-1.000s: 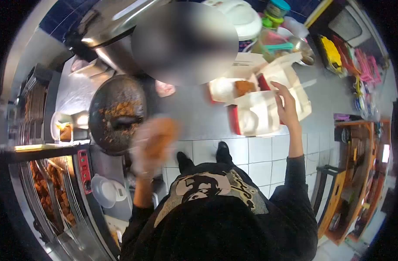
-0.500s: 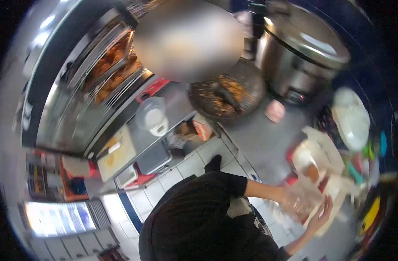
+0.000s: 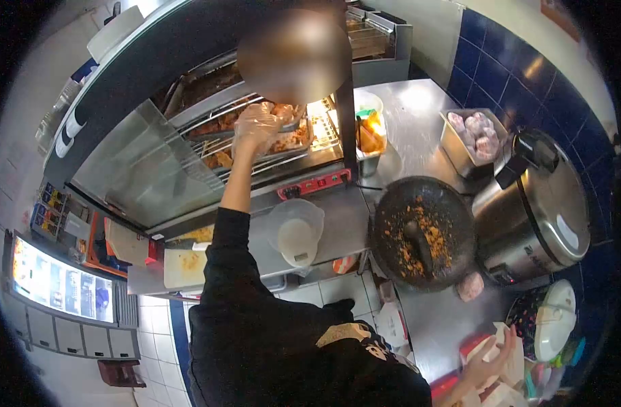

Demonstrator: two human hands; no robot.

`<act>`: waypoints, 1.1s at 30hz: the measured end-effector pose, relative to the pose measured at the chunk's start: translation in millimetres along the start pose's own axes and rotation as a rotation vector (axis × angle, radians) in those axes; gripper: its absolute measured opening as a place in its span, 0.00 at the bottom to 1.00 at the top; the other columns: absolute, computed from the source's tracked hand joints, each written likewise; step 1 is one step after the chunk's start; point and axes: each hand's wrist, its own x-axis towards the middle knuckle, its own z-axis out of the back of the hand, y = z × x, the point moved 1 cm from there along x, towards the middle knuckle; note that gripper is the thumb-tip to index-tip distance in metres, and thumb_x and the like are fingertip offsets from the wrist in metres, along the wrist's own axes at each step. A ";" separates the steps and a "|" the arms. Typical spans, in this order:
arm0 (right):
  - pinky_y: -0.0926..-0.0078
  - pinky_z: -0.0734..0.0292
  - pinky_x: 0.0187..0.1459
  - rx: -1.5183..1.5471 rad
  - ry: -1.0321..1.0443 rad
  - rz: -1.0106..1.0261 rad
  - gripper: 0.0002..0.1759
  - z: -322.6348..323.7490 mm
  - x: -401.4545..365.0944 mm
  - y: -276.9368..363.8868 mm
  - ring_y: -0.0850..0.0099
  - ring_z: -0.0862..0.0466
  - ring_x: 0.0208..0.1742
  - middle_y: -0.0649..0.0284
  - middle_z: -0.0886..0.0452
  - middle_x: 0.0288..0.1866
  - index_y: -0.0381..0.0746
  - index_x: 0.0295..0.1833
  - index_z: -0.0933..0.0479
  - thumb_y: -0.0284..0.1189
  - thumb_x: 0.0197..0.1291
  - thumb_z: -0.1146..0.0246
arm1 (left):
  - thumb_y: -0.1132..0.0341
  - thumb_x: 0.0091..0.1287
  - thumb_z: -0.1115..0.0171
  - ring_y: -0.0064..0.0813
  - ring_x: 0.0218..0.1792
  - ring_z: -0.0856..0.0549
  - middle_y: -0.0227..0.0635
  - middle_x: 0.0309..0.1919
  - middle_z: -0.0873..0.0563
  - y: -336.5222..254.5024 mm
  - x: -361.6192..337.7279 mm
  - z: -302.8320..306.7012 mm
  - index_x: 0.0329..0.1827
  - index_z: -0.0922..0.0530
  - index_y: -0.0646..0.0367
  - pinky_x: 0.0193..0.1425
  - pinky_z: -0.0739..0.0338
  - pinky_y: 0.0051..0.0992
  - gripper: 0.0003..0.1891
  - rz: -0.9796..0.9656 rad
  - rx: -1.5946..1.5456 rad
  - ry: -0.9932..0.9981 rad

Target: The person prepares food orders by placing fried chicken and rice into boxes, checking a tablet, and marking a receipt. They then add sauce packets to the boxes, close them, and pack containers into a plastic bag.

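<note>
Left hand (image 3: 258,127), in a clear plastic glove, is up inside the glass-fronted steel warmer (image 3: 154,163) now, fingers curled over the golden-brown fried chicken pieces (image 3: 291,139) (gripping one? I cannot tell). Half a second ago it was down at the white cardboard box (image 3: 510,359), so this looks like a reach for another piece. Right hand (image 3: 485,367) lies open on that box. The chicken's long metal tray (image 3: 303,150) runs lower-left to upper-right along the shelf.
</note>
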 end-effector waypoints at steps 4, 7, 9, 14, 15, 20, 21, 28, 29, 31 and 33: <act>0.62 0.29 0.58 0.012 0.041 0.105 0.15 -28.9 13.1 40.4 0.55 0.24 0.61 0.49 0.27 0.63 0.29 0.56 0.27 0.25 0.66 0.46 | 0.46 0.58 0.39 0.45 0.47 0.18 0.50 0.44 0.16 11.9 36.9 -12.1 0.43 0.19 0.63 0.54 0.24 0.36 0.26 -0.123 -0.088 0.082; 0.62 0.27 0.57 -0.092 -0.005 0.076 0.16 -21.1 10.5 16.1 0.55 0.24 0.61 0.50 0.27 0.63 0.30 0.57 0.27 0.24 0.66 0.45 | 0.37 0.57 0.38 0.43 0.49 0.18 0.49 0.50 0.17 -4.8 13.4 11.8 0.51 0.21 0.63 0.56 0.26 0.36 0.35 -0.099 -0.337 0.216; 0.63 0.26 0.57 -0.154 -0.061 0.002 0.16 -2.0 1.7 -21.6 0.56 0.24 0.61 0.52 0.26 0.63 0.32 0.57 0.27 0.25 0.66 0.45 | 0.42 0.57 0.33 0.41 0.50 0.18 0.47 0.50 0.17 5.6 15.9 3.4 0.58 0.23 0.60 0.57 0.26 0.36 0.34 -0.232 -0.187 -0.042; 0.64 0.28 0.58 -0.400 -0.278 -0.063 0.16 84.4 -44.6 -98.7 0.58 0.25 0.62 0.55 0.25 0.62 0.35 0.59 0.25 0.27 0.66 0.43 | 0.56 0.61 0.31 0.37 0.46 0.17 0.40 0.43 0.15 20.0 -6.1 -24.3 0.47 0.19 0.61 0.53 0.25 0.37 0.19 -0.505 -0.402 -0.531; 0.63 0.31 0.62 -0.465 -0.282 -0.239 0.17 101.9 -54.3 -88.8 0.57 0.26 0.63 0.54 0.25 0.62 0.35 0.59 0.26 0.26 0.66 0.43 | 0.62 0.60 0.31 0.34 0.41 0.17 0.37 0.38 0.15 20.3 -4.3 -33.1 0.41 0.18 0.61 0.48 0.23 0.33 0.13 -0.686 -0.293 -0.857; 0.65 0.30 0.59 -0.527 -0.416 -0.533 0.17 176.6 -108.0 -143.9 0.61 0.25 0.62 0.55 0.23 0.60 0.37 0.59 0.26 0.29 0.66 0.42 | 0.62 0.62 0.34 0.33 0.43 0.17 0.36 0.36 0.17 -8.8 -28.4 -89.9 0.43 0.20 0.61 0.48 0.24 0.33 0.13 -0.418 -0.780 -1.029; 0.65 0.32 0.61 -0.484 -0.449 -0.465 0.17 187.1 -124.7 -168.1 0.60 0.25 0.63 0.55 0.23 0.60 0.38 0.59 0.25 0.29 0.66 0.43 | 0.62 0.63 0.35 0.33 0.44 0.18 0.36 0.37 0.17 -24.6 -37.9 -96.2 0.45 0.21 0.61 0.49 0.24 0.32 0.13 -0.417 -0.823 -1.008; 0.50 0.48 0.66 -0.765 0.071 -0.539 0.15 200.5 -140.7 -240.7 0.62 0.35 0.70 0.63 0.27 0.63 0.48 0.56 0.24 0.36 0.68 0.47 | 0.60 0.68 0.41 0.32 0.45 0.18 0.38 0.45 0.18 -239.0 -178.7 -85.1 0.54 0.25 0.60 0.50 0.23 0.30 0.16 -0.668 -1.108 -0.517; 0.52 0.48 0.66 -0.784 0.178 -0.529 0.14 203.6 -149.5 -240.0 0.62 0.34 0.69 0.62 0.26 0.61 0.47 0.55 0.24 0.36 0.68 0.47 | 0.60 0.68 0.42 0.32 0.45 0.18 0.39 0.46 0.18 -274.8 -211.5 -84.6 0.55 0.25 0.60 0.50 0.23 0.29 0.17 -0.730 -1.145 -0.390; 0.54 0.47 0.66 -0.729 0.070 -0.517 0.13 207.4 -178.2 -245.0 0.61 0.34 0.68 0.63 0.25 0.60 0.45 0.52 0.22 0.34 0.68 0.48 | 0.60 0.69 0.44 0.32 0.45 0.18 0.39 0.48 0.18 -360.4 -295.9 -86.0 0.58 0.27 0.59 0.51 0.22 0.28 0.18 -0.907 -1.174 0.024; 0.50 0.45 0.64 -0.648 -0.008 -0.469 0.13 210.1 -203.0 -232.2 0.58 0.35 0.68 0.67 0.26 0.62 0.48 0.52 0.20 0.32 0.63 0.44 | 0.58 0.70 0.44 0.31 0.46 0.18 0.39 0.50 0.18 -440.0 -403.1 -87.8 0.59 0.28 0.59 0.52 0.23 0.29 0.20 -1.129 -1.210 0.728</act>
